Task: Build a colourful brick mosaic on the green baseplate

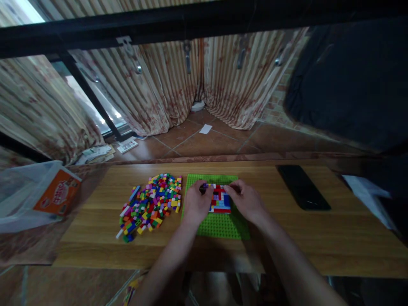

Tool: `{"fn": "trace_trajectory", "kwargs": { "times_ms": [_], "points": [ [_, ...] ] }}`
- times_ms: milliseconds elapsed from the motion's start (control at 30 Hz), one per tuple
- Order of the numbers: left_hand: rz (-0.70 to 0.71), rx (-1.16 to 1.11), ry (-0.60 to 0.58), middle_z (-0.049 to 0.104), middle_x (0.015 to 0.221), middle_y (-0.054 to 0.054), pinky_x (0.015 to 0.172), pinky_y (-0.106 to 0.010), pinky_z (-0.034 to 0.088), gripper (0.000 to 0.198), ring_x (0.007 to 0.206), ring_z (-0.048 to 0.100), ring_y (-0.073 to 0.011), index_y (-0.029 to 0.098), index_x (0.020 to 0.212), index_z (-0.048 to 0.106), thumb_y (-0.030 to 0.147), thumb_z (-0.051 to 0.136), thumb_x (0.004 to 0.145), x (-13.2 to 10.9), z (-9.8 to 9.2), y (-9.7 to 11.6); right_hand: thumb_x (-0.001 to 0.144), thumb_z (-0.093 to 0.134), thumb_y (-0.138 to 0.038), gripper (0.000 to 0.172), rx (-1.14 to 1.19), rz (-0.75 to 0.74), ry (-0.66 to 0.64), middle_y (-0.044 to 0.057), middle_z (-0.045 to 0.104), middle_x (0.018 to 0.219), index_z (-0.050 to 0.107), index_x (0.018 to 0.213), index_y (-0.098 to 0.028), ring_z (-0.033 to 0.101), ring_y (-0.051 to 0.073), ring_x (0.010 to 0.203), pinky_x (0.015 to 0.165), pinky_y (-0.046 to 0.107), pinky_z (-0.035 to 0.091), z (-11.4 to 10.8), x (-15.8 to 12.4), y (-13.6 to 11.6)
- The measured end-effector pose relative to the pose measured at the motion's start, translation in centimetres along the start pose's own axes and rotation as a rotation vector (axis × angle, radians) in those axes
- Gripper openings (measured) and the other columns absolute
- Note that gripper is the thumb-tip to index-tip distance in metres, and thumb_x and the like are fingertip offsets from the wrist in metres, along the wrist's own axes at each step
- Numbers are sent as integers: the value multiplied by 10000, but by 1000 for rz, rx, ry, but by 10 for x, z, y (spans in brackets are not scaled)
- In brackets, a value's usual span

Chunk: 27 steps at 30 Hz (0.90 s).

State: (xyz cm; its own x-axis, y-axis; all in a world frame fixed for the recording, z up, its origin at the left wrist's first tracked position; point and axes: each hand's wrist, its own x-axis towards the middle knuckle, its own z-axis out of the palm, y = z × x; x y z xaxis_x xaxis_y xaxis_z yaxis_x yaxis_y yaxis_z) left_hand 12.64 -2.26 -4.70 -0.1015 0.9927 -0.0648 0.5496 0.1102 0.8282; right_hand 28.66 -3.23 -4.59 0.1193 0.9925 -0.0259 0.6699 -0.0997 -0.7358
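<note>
A green studded baseplate lies on the wooden table. On it sits a block of toy bricks in red, blue, white and other colours. My left hand is at the block's upper left corner, thumb and fingers pinched together; a small dark purple piece shows by the fingertips, too small to make out fully. My right hand bends over the upper right edge of the block, its fingertips touching the bricks there. Left of the plate spreads a heap of loose toy bricks in many colours.
A black phone lies on the right of the wooden table. Beyond the table's left end stands a clear plastic bin with an orange label. Striped curtains hang behind, and a dark covered shape fills the right.
</note>
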Motion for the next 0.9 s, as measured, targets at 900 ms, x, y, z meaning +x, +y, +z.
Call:
{"fn": "trace_trajectory", "kwargs": {
  "times_ms": [900],
  "points": [
    [27,71,89,711,1035,-144,850,-345,480,333,958,651,-249,145,1099,676,329,519,870,-16,3,8,740,633,-524,394,113,35,12,92,728,784,692,893,-165,674,230,707,652,356,492,11,13,23]
  ]
}}
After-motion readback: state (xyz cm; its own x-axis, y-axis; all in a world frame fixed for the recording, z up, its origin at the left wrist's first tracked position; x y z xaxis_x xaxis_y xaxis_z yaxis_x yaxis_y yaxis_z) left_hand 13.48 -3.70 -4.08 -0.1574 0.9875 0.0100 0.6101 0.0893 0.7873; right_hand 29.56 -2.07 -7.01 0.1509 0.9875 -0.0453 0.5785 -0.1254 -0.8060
